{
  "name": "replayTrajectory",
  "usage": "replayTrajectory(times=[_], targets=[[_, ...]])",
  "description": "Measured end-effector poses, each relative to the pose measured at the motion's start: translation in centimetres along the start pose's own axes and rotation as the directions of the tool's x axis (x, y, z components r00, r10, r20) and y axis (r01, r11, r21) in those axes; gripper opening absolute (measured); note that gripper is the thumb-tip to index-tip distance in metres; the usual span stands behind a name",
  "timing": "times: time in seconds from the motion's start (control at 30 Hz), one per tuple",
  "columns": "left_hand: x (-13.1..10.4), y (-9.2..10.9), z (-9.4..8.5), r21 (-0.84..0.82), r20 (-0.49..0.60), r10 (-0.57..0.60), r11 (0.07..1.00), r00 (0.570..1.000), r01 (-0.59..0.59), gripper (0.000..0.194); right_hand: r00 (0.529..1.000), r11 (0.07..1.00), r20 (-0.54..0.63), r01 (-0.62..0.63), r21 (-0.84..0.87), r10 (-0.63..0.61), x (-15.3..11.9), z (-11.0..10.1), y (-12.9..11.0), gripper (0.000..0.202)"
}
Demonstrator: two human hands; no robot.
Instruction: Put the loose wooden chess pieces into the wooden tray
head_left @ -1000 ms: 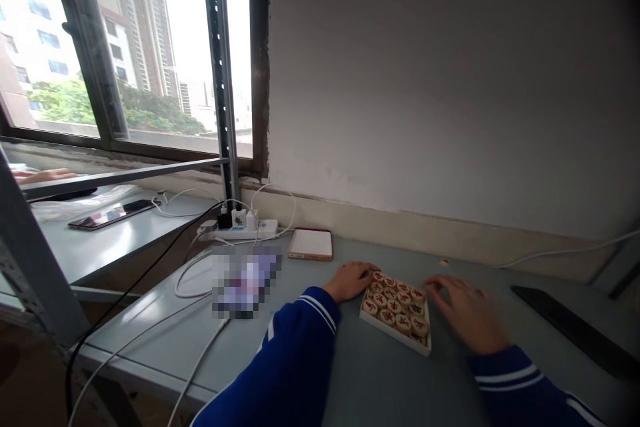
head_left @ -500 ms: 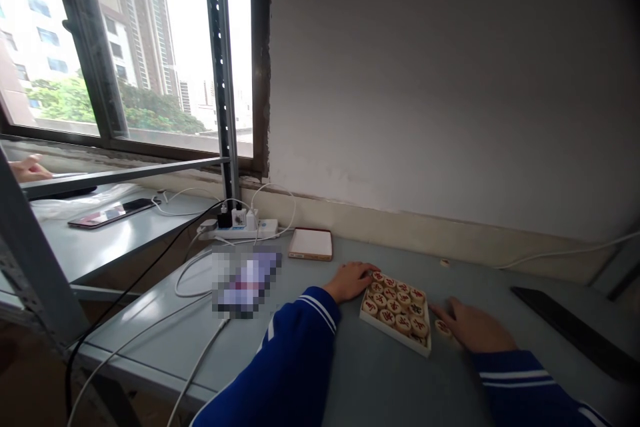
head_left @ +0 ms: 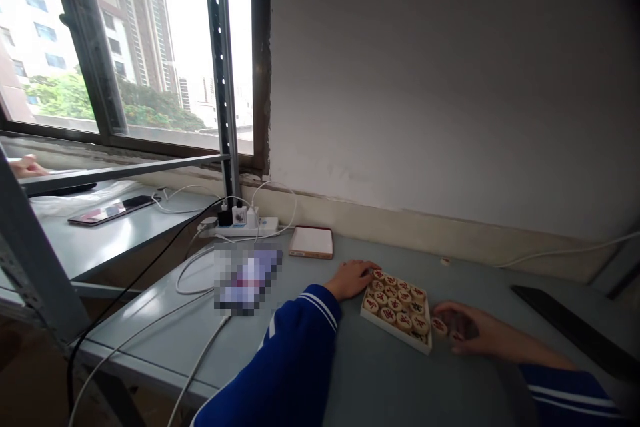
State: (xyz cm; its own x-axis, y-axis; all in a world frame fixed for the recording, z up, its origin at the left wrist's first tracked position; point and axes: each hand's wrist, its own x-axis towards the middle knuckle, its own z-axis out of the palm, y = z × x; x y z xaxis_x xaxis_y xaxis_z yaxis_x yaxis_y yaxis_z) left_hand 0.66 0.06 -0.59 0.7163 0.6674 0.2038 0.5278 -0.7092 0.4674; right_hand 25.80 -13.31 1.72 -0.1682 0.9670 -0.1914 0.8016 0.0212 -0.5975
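Observation:
A shallow white box (head_left: 395, 332) holds round xiangqi pieces (head_left: 393, 301), set in rows with mostly red characters facing up. My left hand (head_left: 351, 279) lies at the box's far left corner, its fingers curled against the edge. To the right of the box is my right hand (head_left: 475, 333), somewhat blurred, with its thumb and fingers apart and curved around loose pieces. One loose xiangqi piece (head_left: 439, 325) shows a red character between them; another is partly hidden close to the thumb. Both pieces appear to be at table level.
A box lid (head_left: 311, 241) lies near the wall. A phone (head_left: 250, 280) with a cable and a power strip (head_left: 245, 227) are at the left. A long black object (head_left: 570, 330) lies at the right. Another person's hand (head_left: 26, 167) is at the far left.
My right hand has shifted right, away from the box's side, and its fingers have spread around the loose pieces. My left hand and the box have stayed in place.

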Motion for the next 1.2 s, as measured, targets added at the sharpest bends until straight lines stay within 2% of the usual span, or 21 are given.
replayTrajectory(times=[0.13, 0.33, 0.43, 0.5, 0.57, 0.7, 0.9, 1.0, 1.2], targets=[[0.1, -0.2, 0.1, -0.015, -0.011, 0.015, 1.000, 1.000, -0.015, 0.036, 1.000, 0.999, -0.025, -0.011, -0.050, 0.010, 0.6, 0.5, 0.6, 0.028], [0.2, -0.5, 0.3, -0.015, -0.023, 0.029, 0.999, 0.999, -0.029, 0.036, 0.997, 0.998, -0.051, 0.047, -0.036, -0.049, 1.1, 1.2, 0.0, 0.036], [0.2, -0.5, 0.4, -0.013, -0.027, 0.036, 0.999, 0.999, -0.036, 0.036, 0.993, 0.994, -0.075, 0.083, -0.072, -0.088, 1.4, 1.4, -0.2, 0.033], [0.2, -0.5, 0.4, -0.009, -0.025, 0.038, 0.999, 0.999, -0.038, 0.036, 0.990, 0.991, -0.119, 0.065, -0.120, -0.080, 1.5, 1.5, -0.1, 0.032], [0.2, -0.5, 0.4, -0.007, -0.023, 0.038, 0.999, 0.999, -0.038, 0.036, 0.984, 0.985, -0.174, -0.003, -0.170, -0.027, 1.5, 1.4, 0.0, 0.033], [0.1, -0.3, 0.2, -0.007, -0.007, 0.032, 0.999, 0.999, -0.033, 0.037, 0.937, 0.958, -0.346, -0.140, -0.248, 0.048, 1.4, 1.1, 0.0, 0.034], [0.2, -0.4, 0.2, 0.000, -0.009, 0.021, 1.000, 1.000, -0.021, 0.036, 0.865, 0.957, -0.502, -0.161, -0.242, 0.018, 1.4, 0.7, -1.3, 0.041], [0.2, -0.5, 0.4, 0.006, -0.008, 0.026, 1.000, 1.000, -0.026, 0.037, 0.871, 0.978, -0.491, -0.109, -0.179, 0.007, 1.4, 0.7, -2.1, 0.043], [0.2, -0.6, 0.4, -0.005, -0.021, 0.034, 0.999, 0.999, -0.034, 0.036, 0.939, 0.994, -0.327, 0.100, -0.040, -0.108, 1.3, 1.7, -3.7, 0.039]])
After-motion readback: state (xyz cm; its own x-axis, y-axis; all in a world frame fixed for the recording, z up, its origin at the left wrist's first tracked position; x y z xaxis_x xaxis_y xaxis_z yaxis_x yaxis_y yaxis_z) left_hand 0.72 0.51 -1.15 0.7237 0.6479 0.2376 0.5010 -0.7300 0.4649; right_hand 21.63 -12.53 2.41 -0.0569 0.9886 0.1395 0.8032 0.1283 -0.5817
